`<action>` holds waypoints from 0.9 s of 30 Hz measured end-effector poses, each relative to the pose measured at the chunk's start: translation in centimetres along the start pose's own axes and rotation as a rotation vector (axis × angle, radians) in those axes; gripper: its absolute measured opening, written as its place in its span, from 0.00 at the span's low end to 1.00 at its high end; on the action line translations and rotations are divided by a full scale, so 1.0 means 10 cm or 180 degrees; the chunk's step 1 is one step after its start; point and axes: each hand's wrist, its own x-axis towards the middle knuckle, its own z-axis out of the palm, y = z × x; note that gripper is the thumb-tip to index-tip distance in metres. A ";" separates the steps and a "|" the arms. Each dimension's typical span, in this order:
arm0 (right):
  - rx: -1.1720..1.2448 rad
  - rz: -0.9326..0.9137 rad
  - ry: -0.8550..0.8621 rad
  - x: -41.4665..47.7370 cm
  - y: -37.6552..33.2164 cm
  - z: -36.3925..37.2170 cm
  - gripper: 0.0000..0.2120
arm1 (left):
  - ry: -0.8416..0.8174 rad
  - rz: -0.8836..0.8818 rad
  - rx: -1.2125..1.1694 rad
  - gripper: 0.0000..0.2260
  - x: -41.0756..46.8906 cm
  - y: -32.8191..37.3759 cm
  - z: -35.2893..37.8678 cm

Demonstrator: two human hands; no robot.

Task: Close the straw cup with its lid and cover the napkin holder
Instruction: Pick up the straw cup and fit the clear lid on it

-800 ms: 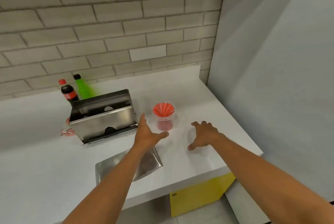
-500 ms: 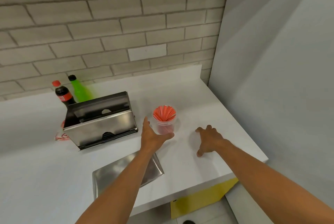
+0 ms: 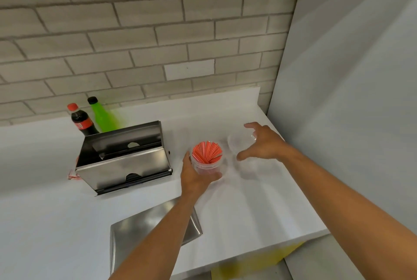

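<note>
Hands: L grips straw cup; R holds lid beside.

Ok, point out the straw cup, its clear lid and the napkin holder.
straw cup [image 3: 206, 165]: head view, clear side wall.
clear lid [image 3: 237, 144]: head view, see-through middle.
napkin holder [image 3: 126, 168]: head view, steel front face.

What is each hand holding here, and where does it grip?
The left hand wraps the straw cup around its side wall. The right hand holds the clear lid by its rim, lifted beside the cup.
</note>
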 end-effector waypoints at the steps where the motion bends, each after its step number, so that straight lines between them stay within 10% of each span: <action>1: 0.0013 -0.0133 -0.0034 0.03 -0.11 -0.05 0.58 | 0.0016 0.0034 -0.0090 0.58 0.01 -0.02 0.02; 27: -0.1731 -0.1059 -0.0957 0.52 -0.93 0.46 0.59 | 0.0474 -0.0197 -0.0438 0.44 0.12 -0.11 0.32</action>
